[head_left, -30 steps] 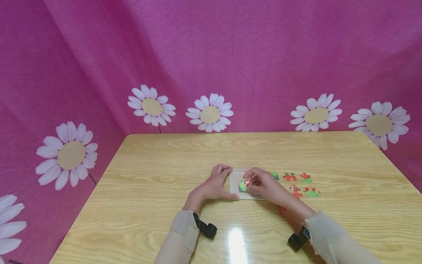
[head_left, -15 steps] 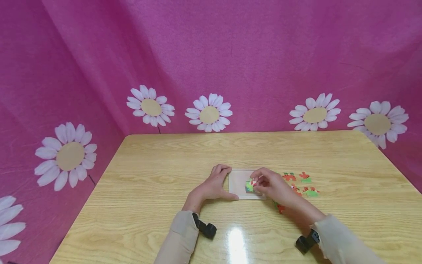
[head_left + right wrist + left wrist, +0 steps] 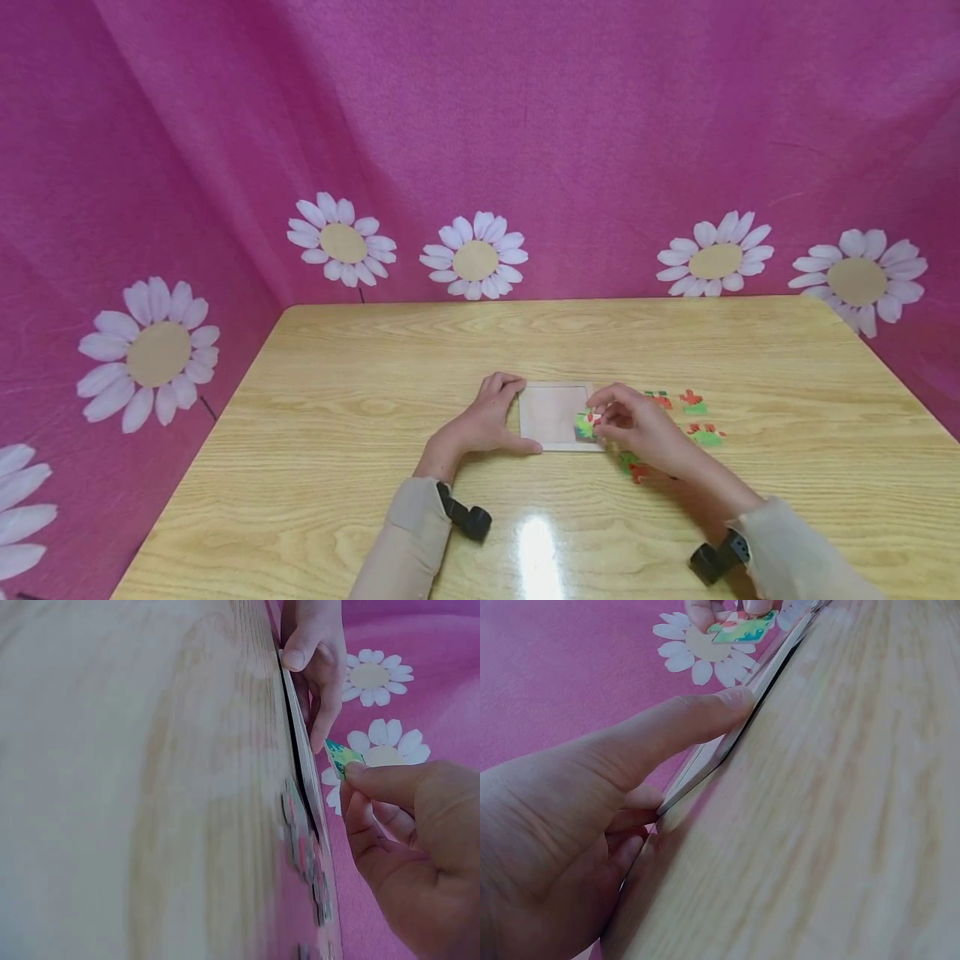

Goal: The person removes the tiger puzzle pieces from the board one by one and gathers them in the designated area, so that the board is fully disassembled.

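Note:
In the head view, my left hand (image 3: 489, 422) spans the left side of a shallow, pale puzzle tray (image 3: 546, 414). Its thumb lies at the near corner and its fingers at the far one, holding the tray on the table. My right hand (image 3: 647, 432) pinches a green, red and white jigsaw piece (image 3: 584, 426) above the tray's right part. The right wrist view shows that piece (image 3: 341, 757) between thumb and fingertips, raised off the tray. My right hand hides part of the tray's right border.
Several loose red and green jigsaw pieces (image 3: 705, 434) lie on the wooden table (image 3: 375, 367) to the right of the tray, some partly behind my right hand. A pink cloth (image 3: 585, 150) with white daisies hangs behind the table and along its left side.
My right hand has moved to the right with the pinched piece, from the tray's middle to its right side. My left hand has stayed at the tray.

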Demonstrator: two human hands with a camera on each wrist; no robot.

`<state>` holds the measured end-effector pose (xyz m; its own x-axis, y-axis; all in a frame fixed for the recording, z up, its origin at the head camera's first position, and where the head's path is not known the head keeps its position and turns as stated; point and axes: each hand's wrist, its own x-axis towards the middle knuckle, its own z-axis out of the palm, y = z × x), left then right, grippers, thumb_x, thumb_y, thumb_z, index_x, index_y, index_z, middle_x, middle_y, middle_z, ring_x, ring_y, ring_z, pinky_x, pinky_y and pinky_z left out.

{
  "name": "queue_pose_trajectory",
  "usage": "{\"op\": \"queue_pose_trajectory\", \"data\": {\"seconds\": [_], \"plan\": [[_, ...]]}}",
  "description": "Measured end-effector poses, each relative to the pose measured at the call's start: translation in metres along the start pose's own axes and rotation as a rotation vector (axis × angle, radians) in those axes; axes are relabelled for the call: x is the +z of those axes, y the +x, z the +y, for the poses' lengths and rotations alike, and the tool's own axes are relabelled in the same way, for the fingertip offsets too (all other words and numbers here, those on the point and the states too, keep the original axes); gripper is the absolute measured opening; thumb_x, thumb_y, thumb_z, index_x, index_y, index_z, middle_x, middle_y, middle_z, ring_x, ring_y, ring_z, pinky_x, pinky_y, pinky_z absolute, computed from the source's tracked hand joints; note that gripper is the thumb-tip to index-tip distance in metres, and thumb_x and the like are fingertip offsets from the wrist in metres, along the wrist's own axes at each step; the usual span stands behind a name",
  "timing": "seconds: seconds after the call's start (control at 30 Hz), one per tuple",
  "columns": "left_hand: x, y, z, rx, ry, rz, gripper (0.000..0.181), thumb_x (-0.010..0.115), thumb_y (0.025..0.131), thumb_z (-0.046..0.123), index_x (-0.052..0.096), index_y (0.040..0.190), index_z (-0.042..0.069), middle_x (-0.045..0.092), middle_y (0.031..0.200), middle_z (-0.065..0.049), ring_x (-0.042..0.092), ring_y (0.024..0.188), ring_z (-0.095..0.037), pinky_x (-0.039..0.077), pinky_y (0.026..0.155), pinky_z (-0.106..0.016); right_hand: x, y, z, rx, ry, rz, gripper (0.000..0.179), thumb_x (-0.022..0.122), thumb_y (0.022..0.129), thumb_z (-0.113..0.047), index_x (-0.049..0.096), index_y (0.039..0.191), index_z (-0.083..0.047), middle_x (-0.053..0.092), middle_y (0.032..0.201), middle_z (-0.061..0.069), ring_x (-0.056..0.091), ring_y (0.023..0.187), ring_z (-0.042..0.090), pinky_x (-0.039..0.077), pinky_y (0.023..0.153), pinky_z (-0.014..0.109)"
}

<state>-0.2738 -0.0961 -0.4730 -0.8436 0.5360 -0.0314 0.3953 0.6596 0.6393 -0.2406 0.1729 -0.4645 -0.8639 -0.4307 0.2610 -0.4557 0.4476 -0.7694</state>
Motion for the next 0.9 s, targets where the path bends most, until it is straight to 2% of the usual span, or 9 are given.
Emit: {"op": "queue_pose_trajectory", "data": {"seconds": [0.23, 0.57, 0.77, 0.9], "plan": [[0.0, 0.0, 0.0, 0.007, -0.012, -0.001, 0.101, 0.085, 0.072, 0.041, 0.032, 0.152, 0.007, 0.031, 0.149, -0.008, 0.029, 0.139, -0.023, 0.033, 0.118, -0.041, -0.007, -0.01, 0.004, -0.079, -0.021, 0.053, 0.029, 0.073, 0.08, 0.007, 0.062, 0.106, -0.002, 0.063, 0.094, 0.009, 0.057, 0.078, 0.0, 0.054, 0.066, 0.017], [0.0, -0.002, 0.001, 0.006, -0.021, 0.0, 0.101, 0.085, 0.072, 0.041, 0.033, 0.151, 0.006, 0.031, 0.15, -0.008, 0.028, 0.139, -0.023, 0.033, 0.118, -0.042, -0.018, -0.024, 0.009, -0.088, -0.002, 0.064, 0.03, 0.07, 0.081, 0.01, 0.061, 0.108, 0.002, 0.063, 0.098, 0.015, 0.058, 0.08, -0.002, 0.055, 0.069, 0.015], [0.001, -0.001, 0.0, 0.003, -0.02, 0.002, 0.101, 0.085, 0.072, 0.041, 0.033, 0.151, 0.007, 0.031, 0.15, -0.008, 0.028, 0.139, -0.023, 0.032, 0.118, -0.041, -0.026, -0.033, 0.011, -0.092, 0.039, 0.052, 0.029, 0.068, 0.083, 0.01, 0.06, 0.111, 0.003, 0.059, 0.099, 0.011, 0.058, 0.081, 0.001, 0.054, 0.067, 0.016], [0.0, -0.001, 0.0, 0.001, -0.016, 0.004, 0.101, 0.085, 0.072, 0.041, 0.033, 0.151, 0.007, 0.031, 0.15, -0.008, 0.028, 0.14, -0.023, 0.032, 0.118, -0.041, -0.03, -0.038, 0.014, -0.086, 0.024, 0.06, 0.029, 0.069, 0.084, 0.008, 0.06, 0.111, 0.003, 0.059, 0.098, 0.008, 0.058, 0.08, 0.002, 0.054, 0.067, 0.016]]}}
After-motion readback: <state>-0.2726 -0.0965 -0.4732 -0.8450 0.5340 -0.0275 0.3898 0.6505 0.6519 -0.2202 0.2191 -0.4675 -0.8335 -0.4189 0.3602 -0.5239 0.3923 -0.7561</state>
